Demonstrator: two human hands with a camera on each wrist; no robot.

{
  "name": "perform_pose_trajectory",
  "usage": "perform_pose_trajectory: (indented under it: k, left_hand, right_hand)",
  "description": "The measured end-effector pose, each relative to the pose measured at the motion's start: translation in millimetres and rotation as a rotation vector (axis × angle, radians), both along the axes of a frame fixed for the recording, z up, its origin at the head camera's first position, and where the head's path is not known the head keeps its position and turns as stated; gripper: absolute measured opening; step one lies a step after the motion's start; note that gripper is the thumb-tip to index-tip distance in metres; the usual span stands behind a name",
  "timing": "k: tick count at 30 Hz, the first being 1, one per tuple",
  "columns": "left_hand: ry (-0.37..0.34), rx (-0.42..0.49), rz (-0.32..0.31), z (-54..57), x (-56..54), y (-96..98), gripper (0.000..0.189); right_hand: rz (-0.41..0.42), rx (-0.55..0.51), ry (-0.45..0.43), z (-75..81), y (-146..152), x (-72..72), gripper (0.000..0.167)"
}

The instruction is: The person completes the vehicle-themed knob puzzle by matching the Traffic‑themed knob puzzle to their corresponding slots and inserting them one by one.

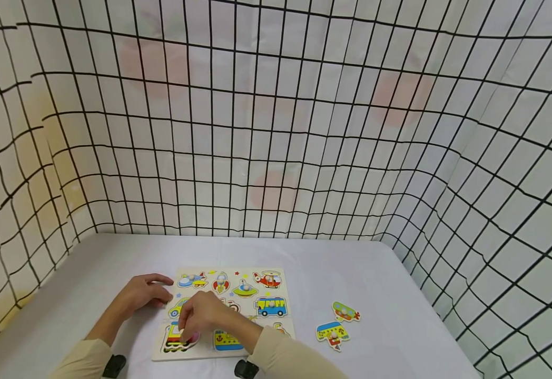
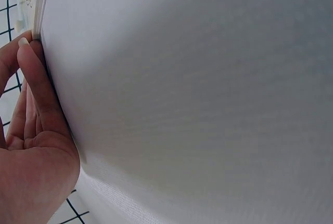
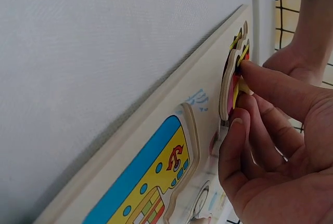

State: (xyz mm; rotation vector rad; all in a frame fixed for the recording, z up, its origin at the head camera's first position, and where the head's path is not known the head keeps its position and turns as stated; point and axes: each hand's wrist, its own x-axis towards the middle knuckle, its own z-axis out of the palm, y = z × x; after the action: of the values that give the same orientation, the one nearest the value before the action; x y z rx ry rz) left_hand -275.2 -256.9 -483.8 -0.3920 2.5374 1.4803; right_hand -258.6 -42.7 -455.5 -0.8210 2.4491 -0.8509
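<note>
My right hand [image 1: 205, 313] pinches a train puzzle piece [image 3: 232, 91] between thumb and fingertips. The piece sits tilted over the train-shaped recess at the near left corner of the wooden puzzle board [image 1: 206, 348]; part of it is hidden by the fingers. My left hand [image 1: 143, 295] rests at the board's left edge. In the left wrist view, its thumb and a finger touch that edge. A ship picture [image 3: 156, 169] shows in a recess beside the train. A bus piece [image 1: 272, 306], a helicopter [image 1: 267, 279] and a rocket [image 1: 220, 283] are on the board.
To the right of the board lie loose pieces on the white table [image 1: 390, 337]: a green and red airship-like piece [image 1: 345, 311], a blue and yellow ship piece [image 1: 331, 331] and a small red and yellow one [image 1: 335, 343]. Black netting [image 1: 276, 131] surrounds the table's back and sides.
</note>
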Motion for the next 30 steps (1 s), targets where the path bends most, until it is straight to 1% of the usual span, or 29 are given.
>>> perform_pose_trajectory:
  k: [4, 12, 22, 27, 30]
  left_hand:
    - [0.000, -0.001, -0.004, 2.2, 0.7, 0.9, 0.045]
    - [-0.011, 0.006, -0.007, 2.1, 0.6, 0.3, 0.046]
    - [-0.003, -0.005, -0.018, 2.6, -2.8, -3.4, 0.046]
    - [-0.013, 0.004, -0.010, 1.8, -2.2, -2.3, 0.046]
    - [-0.014, 0.013, -0.008, 0.6, -0.9, -1.0, 0.046]
  right_hand:
    - [0.020, 0.024, 0.031, 0.1, -1.3, 1.4, 0.018]
    - [0.024, 0.043, 0.043, -0.3, -2.0, 3.3, 0.017]
    - [-0.004, 0.023, -0.013, 2.8, -3.8, 5.4, 0.017]
    - [-0.015, 0.009, -0.036, 0.7, -2.7, 5.9, 0.017]
    - [-0.019, 0.006, -0.035, -2.0, -2.0, 6.8, 0.018]
